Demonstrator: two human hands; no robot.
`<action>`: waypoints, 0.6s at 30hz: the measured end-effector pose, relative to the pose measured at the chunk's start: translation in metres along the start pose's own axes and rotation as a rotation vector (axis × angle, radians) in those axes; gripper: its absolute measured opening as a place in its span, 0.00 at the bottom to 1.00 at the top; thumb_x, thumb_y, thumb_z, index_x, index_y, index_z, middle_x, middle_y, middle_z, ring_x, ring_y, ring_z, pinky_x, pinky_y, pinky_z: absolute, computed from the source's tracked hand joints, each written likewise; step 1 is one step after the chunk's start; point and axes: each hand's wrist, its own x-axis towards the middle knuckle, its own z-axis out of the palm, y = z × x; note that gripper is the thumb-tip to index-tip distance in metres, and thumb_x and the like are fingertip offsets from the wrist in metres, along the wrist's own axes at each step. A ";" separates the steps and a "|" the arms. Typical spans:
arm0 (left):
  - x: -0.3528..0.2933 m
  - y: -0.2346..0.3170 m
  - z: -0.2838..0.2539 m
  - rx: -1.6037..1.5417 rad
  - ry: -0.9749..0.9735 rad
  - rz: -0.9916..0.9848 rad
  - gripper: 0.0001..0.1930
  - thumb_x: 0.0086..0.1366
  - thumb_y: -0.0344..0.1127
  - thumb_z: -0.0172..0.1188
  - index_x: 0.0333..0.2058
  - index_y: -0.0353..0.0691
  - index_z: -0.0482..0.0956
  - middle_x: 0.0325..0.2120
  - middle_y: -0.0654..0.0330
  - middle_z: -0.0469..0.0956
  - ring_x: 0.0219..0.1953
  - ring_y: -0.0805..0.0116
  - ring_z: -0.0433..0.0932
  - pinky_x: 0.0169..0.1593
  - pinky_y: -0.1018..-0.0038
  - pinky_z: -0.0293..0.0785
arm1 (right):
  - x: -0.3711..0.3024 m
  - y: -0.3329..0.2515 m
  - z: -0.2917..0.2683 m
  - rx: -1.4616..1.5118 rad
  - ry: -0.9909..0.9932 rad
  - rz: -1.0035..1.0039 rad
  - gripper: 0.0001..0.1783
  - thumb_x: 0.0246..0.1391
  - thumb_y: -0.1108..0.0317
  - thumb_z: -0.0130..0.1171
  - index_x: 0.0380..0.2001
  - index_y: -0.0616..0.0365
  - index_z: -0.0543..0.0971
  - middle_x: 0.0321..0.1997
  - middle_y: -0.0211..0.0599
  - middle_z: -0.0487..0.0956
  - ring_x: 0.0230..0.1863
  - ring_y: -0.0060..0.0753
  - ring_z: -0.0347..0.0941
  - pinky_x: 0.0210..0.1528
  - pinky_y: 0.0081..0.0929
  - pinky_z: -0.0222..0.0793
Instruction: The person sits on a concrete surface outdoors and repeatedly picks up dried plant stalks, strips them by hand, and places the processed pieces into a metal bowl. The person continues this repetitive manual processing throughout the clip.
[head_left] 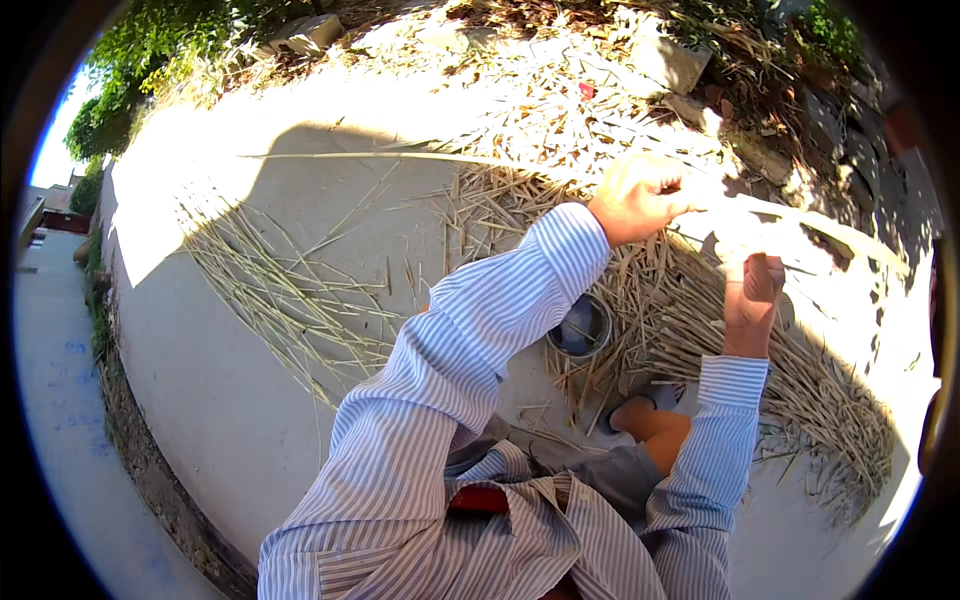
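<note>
My left hand (640, 195) is raised over a heap of dry split reed strips (690, 320) and is closed on a long thin strip (400, 155). The strip runs far out to the left above the concrete. My right hand (750, 280) is held up just to the right and slightly lower. Its fingers are curled in strong sun glare, which hides what they hold. Both forearms are in blue-and-white striped sleeves. A round metal bowl (580, 328) stands on the ground below my left wrist, at the edge of the heap.
A second loose fan of strips (280, 290) lies on the shaded concrete slab (220, 400) to the left. Stones (670, 60), dry litter and green bushes (150, 50) line the far side. My bent knee (655, 420) is beneath my hands. A lower pavement (60, 420) runs along the left.
</note>
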 end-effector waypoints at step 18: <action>0.004 -0.039 -0.051 -0.497 0.104 -0.395 0.06 0.60 0.32 0.64 0.29 0.36 0.79 0.24 0.61 0.80 0.27 0.76 0.77 0.35 0.77 0.74 | 0.001 -0.029 0.003 0.192 0.206 0.211 0.16 0.60 0.69 0.54 0.49 0.67 0.72 0.42 0.44 0.78 0.40 0.38 0.78 0.41 0.32 0.78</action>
